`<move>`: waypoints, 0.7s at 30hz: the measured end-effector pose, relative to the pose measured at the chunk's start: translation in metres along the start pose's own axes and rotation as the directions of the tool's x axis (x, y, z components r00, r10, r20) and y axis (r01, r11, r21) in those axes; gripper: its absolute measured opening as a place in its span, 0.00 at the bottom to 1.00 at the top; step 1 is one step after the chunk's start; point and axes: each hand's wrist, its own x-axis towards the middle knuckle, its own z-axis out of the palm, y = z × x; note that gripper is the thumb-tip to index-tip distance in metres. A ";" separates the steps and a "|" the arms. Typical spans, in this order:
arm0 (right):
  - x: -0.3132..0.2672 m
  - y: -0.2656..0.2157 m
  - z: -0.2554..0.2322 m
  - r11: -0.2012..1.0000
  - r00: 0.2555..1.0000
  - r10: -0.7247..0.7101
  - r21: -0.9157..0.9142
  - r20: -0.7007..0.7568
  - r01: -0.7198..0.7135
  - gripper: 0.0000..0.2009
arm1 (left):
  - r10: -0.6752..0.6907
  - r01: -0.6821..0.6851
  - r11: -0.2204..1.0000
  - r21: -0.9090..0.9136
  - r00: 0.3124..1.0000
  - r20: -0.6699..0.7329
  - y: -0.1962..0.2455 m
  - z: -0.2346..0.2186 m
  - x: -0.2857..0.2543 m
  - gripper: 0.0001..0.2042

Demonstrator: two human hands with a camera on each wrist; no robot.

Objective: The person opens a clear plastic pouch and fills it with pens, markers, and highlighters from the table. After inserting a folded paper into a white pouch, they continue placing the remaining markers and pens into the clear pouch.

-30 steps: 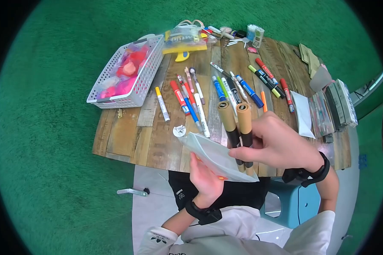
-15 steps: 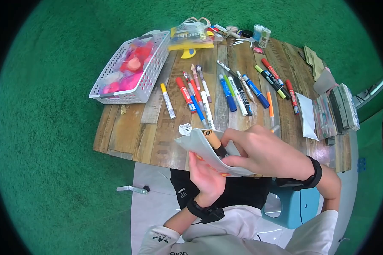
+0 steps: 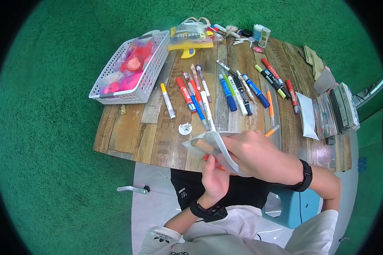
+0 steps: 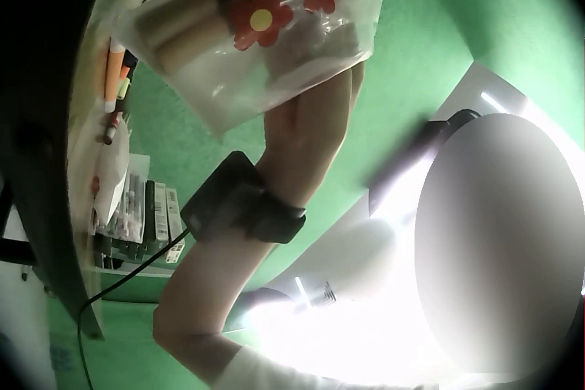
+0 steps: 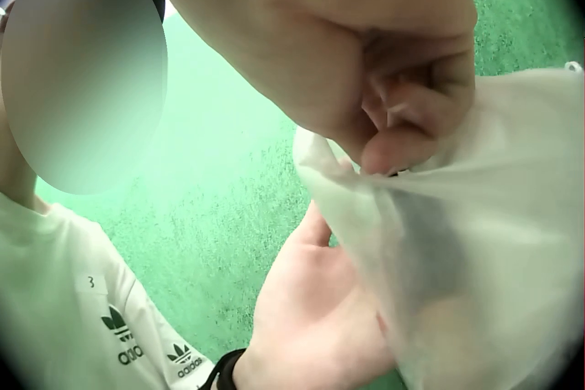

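Note:
A frosted pouch point(image 4: 224, 93) with red flowers is held over the front edge of the table. My left hand point(image 3: 215, 185) grips it from below, thumb up against its side. Through the film show two thick tan-and-black markers point(image 4: 187, 35), lying inside. My right hand point(image 3: 261, 158) reaches into the mouth with curled fingers, gripping the markers' near ends. In the right wrist view those fingertips sit right at the opening, over the dark band of a marker point(image 5: 430, 244). The pouch hides much of the markers and some left fingers.
Several markers and pens, among them a yellow-capped one point(image 3: 167, 100) and a blue one point(image 3: 256, 91), lie across the wooden table point(image 3: 127, 131). A white basket point(image 3: 155, 70) of pink items stands left. Boxes point(image 3: 342, 104) line the right edge. A blue stool point(image 3: 295, 206) stands below.
The right hand has lowered the two markers from above the pouch into it. The pouch has turned, its mouth now facing right. An orange pen on the table beside the right hand has come into view.

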 end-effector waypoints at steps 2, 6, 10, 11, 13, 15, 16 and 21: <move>-0.001 0.003 -0.001 0.999 0.999 -0.036 0.026 0.002 0.036 0.07 | -0.010 0.020 0.996 -0.091 0.994 0.112 -0.004 -0.004 0.002 0.23; -0.004 0.008 -0.005 0.996 0.997 -0.077 0.031 -0.017 0.078 0.10 | -0.067 0.066 0.998 0.019 0.996 0.060 -0.002 0.011 0.004 0.26; -0.004 0.010 -0.004 0.995 0.994 -0.084 0.038 -0.070 0.087 0.07 | -0.059 0.059 0.998 0.016 0.998 0.035 -0.008 0.013 0.003 0.28; -0.004 0.012 -0.004 0.996 0.994 -0.079 0.039 -0.069 0.082 0.07 | -0.055 0.055 0.998 0.012 0.998 0.028 -0.010 0.013 0.002 0.29; -0.003 0.018 -0.004 0.997 0.997 0.043 0.061 0.070 -0.047 0.06 | -0.050 0.050 0.999 0.001 0.997 0.053 -0.006 0.013 0.003 0.29; -0.001 0.019 -0.003 0.994 0.995 0.066 0.086 0.078 -0.072 0.06 | -0.044 0.045 0.999 -0.011 0.996 0.081 -0.003 0.017 0.005 0.29; 0.000 0.019 -0.001 0.990 0.993 0.078 0.115 0.086 -0.087 0.08 | -0.045 0.045 0.999 0.012 0.998 0.043 -0.002 0.020 0.006 0.28; 0.001 0.019 0.005 0.986 0.996 0.020 0.162 0.087 -0.034 0.07 | -0.027 0.029 1.000 -0.008 0.994 0.108 -0.001 0.016 0.010 0.25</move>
